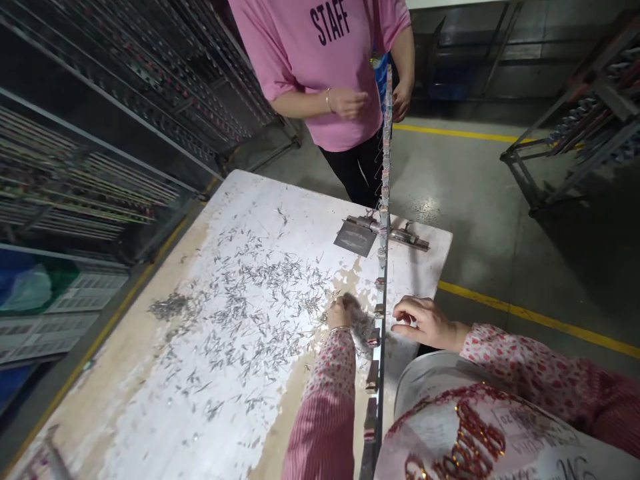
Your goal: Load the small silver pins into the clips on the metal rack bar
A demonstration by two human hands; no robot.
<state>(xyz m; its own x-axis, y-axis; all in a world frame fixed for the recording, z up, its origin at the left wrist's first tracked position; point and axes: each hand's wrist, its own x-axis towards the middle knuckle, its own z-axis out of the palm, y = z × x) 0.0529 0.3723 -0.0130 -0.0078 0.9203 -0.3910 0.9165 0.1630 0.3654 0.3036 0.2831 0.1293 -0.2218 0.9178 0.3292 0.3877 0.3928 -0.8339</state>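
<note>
So the left hand (342,312) is down on the table (150,400) with the fingers curled in, bunched together over a little clump of the small metal pins (250,300). It looks like it's pinching or raking a few, but honestly the hand blurs there and I can't tell if anything is actually gripped. The right hand (423,322) is on the other side of the long metal bar (381,313), fingers loosely curled and partly apart, thumb tucked under, hovering just beside the bar. Can't see anything held in it either.

That bar runs straight away from the person, between the two hands, and has a row of small clips or holders down its length. Further out it passes through a metal clamp fixture (373,230) bolted near the far edge of the table, then carries on up toward the other person.

The pins are scattered all over the left half of the table, thickest just left of the left hand, with a denser pile (170,307) well off toward the left edge. The tabletop is white with paint worn off to bare wood in patches.

Across the table stands a person in a pink shirt (320,60), both of their hands up near the far end of the bar. Racks (115,133) loaded with bars fill the left side, another rack (585,127) sits off right, and yellow floor lines (540,317) run past.
</note>
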